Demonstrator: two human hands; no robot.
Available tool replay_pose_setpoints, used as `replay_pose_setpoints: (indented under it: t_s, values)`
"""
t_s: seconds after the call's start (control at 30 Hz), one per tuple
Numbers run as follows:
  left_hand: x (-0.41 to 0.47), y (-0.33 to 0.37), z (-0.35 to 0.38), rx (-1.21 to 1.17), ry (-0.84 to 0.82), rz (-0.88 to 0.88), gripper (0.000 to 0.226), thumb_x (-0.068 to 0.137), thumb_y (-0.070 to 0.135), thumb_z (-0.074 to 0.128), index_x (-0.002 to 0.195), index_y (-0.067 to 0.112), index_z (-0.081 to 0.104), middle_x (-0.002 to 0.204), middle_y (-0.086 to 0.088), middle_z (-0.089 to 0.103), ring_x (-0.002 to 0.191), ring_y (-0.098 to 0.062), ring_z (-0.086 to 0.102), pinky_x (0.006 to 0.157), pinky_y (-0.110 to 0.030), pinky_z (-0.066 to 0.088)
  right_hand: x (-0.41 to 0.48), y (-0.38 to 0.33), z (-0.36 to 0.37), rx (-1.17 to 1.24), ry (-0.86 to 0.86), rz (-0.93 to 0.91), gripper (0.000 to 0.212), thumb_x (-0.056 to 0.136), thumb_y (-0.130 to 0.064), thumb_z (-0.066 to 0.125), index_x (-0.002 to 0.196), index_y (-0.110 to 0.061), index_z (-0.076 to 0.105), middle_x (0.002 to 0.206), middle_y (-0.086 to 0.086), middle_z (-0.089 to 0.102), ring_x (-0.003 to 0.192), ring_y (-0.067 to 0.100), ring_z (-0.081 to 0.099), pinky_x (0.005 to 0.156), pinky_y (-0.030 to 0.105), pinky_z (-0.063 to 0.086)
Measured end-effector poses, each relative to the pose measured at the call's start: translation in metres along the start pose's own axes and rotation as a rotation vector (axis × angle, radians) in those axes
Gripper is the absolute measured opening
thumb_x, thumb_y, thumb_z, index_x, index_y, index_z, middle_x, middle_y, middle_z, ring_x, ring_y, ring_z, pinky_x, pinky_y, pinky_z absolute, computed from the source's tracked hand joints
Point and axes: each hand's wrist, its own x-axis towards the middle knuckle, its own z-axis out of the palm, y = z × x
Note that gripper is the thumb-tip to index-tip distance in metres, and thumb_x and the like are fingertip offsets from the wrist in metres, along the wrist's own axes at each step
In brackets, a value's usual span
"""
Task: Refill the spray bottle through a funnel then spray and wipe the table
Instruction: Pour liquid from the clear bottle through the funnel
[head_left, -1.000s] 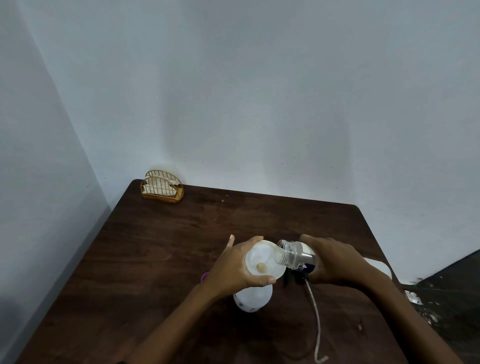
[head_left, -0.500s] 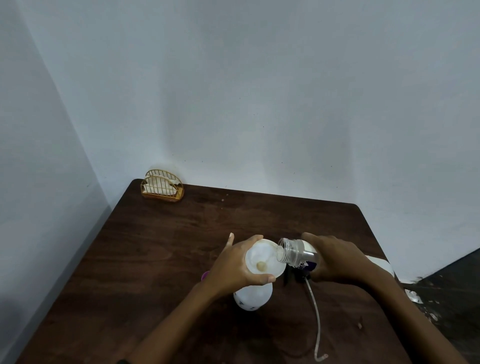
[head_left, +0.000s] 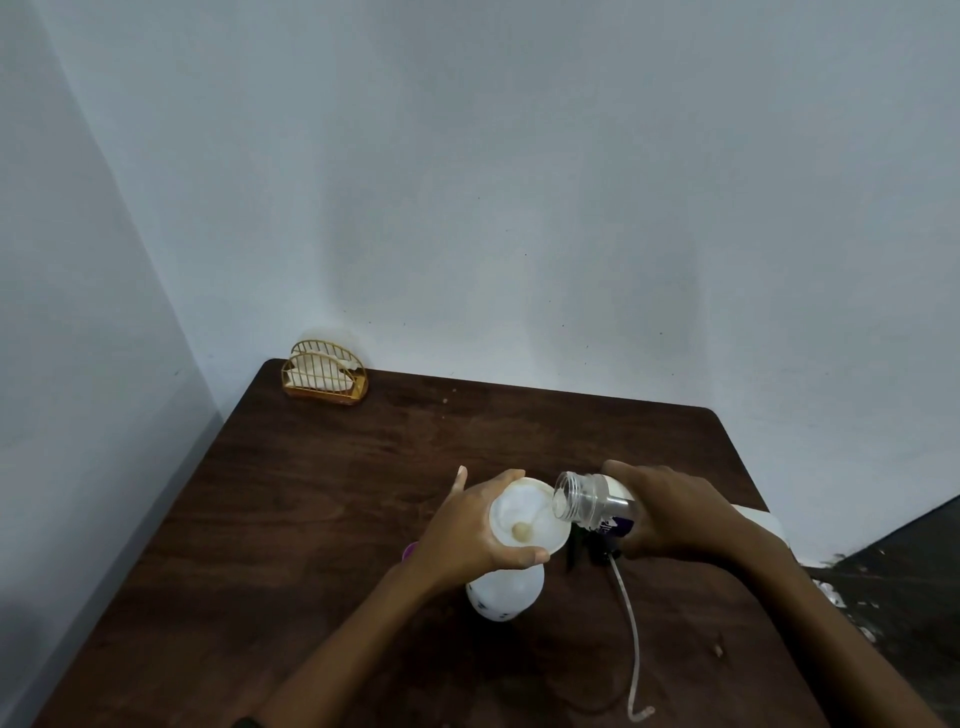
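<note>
A white spray bottle (head_left: 503, 592) stands on the dark wooden table (head_left: 322, 519) with a white funnel (head_left: 530, 514) in its neck. My left hand (head_left: 467, 530) grips the funnel's rim. My right hand (head_left: 675, 514) holds a clear refill bottle (head_left: 587, 499) tipped on its side, its open mouth over the funnel's right edge. Liquid shows inside the funnel. The black spray head (head_left: 592, 551) with its long clear tube (head_left: 631, 639) lies on the table under my right hand.
A gold wire holder with white napkins (head_left: 323, 375) sits at the table's far left corner by the walls. A white cloth (head_left: 763, 522) lies at the right edge behind my right wrist. A purple object (head_left: 410, 551) peeks out under my left wrist.
My right hand has tilted the refill bottle further and brought its mouth over the funnel's rim. My left hand and the spray bottle have stayed in place.
</note>
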Motion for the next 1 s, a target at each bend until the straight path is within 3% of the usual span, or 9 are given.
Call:
replay_pose_setpoints:
  t_s: [0.37, 0.63, 1.0]
  values:
    - [-0.0002, -0.0012, -0.0010, -0.003, -0.003, -0.013, 0.100, 0.056, 0.076, 0.054, 0.142, 0.027, 0.035, 0.139, 0.014, 0.048, 0.125, 0.001, 0.043, 0.116, -0.029, -0.012, 0.0036, 0.0005, -0.0007, -0.002, -0.001, 0.005, 0.043, 0.065, -0.041, 0.071, 0.098, -0.029, 0.046, 0.087, -0.010, 0.061, 0.078, 0.014, 0.058, 0.063, 0.029, 0.047]
    - [-0.0006, -0.0001, -0.0002, 0.003, 0.006, -0.010, 0.100, 0.056, 0.075, 0.053, 0.142, 0.026, 0.035, 0.139, 0.012, 0.049, 0.126, 0.000, 0.044, 0.113, -0.026, -0.013, 0.0012, -0.0009, -0.0037, -0.016, -0.021, 0.001, 0.040, 0.067, -0.038, 0.070, 0.093, -0.031, 0.041, 0.086, -0.011, 0.057, 0.075, 0.013, 0.053, 0.056, 0.024, 0.040]
    - [-0.0002, -0.0028, 0.0011, 0.007, 0.008, -0.018, 0.099, 0.057, 0.075, 0.055, 0.142, 0.027, 0.035, 0.139, 0.013, 0.048, 0.126, 0.001, 0.043, 0.112, -0.024, -0.014, 0.0040, 0.0005, -0.0050, -0.015, -0.026, 0.007, 0.049, 0.065, -0.038, 0.071, 0.106, -0.030, 0.047, 0.093, -0.010, 0.062, 0.081, 0.014, 0.057, 0.062, 0.028, 0.044]
